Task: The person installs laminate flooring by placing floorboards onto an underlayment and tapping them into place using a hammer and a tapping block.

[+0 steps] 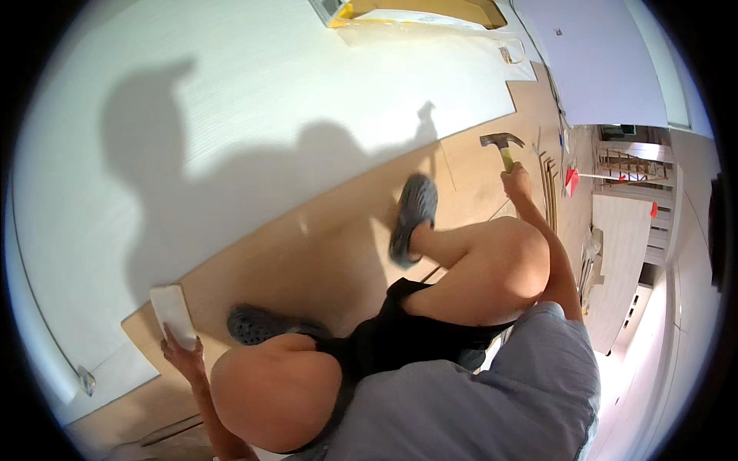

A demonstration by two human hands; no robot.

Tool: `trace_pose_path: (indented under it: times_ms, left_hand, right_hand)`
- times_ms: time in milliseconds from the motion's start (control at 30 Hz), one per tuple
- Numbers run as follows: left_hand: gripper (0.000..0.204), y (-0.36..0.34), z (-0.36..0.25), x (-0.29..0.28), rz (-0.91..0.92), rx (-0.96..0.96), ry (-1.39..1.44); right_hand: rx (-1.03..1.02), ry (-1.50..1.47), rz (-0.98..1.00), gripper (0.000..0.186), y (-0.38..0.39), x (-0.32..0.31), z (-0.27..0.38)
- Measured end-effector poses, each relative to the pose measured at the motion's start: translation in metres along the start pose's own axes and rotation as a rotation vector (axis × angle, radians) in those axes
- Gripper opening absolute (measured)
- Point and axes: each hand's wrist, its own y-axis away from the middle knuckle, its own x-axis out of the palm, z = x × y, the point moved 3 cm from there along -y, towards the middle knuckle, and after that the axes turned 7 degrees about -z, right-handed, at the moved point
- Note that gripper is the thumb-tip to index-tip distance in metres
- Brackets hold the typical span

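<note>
My right hand (516, 181) is closed round the handle of a claw hammer (503, 144), with its dark metal head raised above the fist. At the lower left my left hand (183, 353) grips the near end of a short, pale rectangular block (174, 311). The far end of that block lies by the edge of the wood-coloured floor boards (300, 223), where they meet a white sheet (254, 100). What the block's underside touches cannot be made out. I am squatting on the boards, with a grey clog (415, 219) on one foot and a dark clog (265, 324) on the other.
An open cardboard box (461, 11) with plastic wrap lies at the top. Thin wooden strips (549, 188) lie right of the hammer. Farther right are a red dustpan-like piece (572, 181) and a large pale board (621, 253). A shiny roundish thing (87, 379) sits at the left wall.
</note>
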Motion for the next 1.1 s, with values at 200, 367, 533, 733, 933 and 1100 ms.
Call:
trace_pose_path:
  times_ms: [200,367,533,733,933,1100]
  left_hand:
    - [0.106,-0.003,-0.005,0.009,0.070,-0.028,-0.071]
    - [0.099,0.001,-0.004,-0.010,-0.104,-0.131,0.077]
    - [0.107,-0.033,0.053,-0.056,-0.088,-0.282,0.045]
    - [0.113,-0.088,0.168,-0.097,-0.069,-0.506,0.061]
    - [0.110,-0.080,0.193,-0.080,-0.040,-0.509,0.133]
    - [0.101,-0.060,0.176,-0.072,-0.145,-0.432,0.011]
  right_hand:
    - [-0.310,0.079,0.087,0.042,0.001,-0.031,0.063]
    - [-0.687,0.061,0.084,0.023,0.000,-0.073,0.179]
    - [-1.030,0.218,0.077,0.028,0.020,-0.113,0.310]
    - [-1.346,0.262,0.015,0.027,0.108,-0.176,0.439]
    - [-1.470,0.215,0.033,0.025,0.192,-0.190,0.517]
    - [-1.640,0.213,0.033,0.023,0.230,-0.178,0.576]
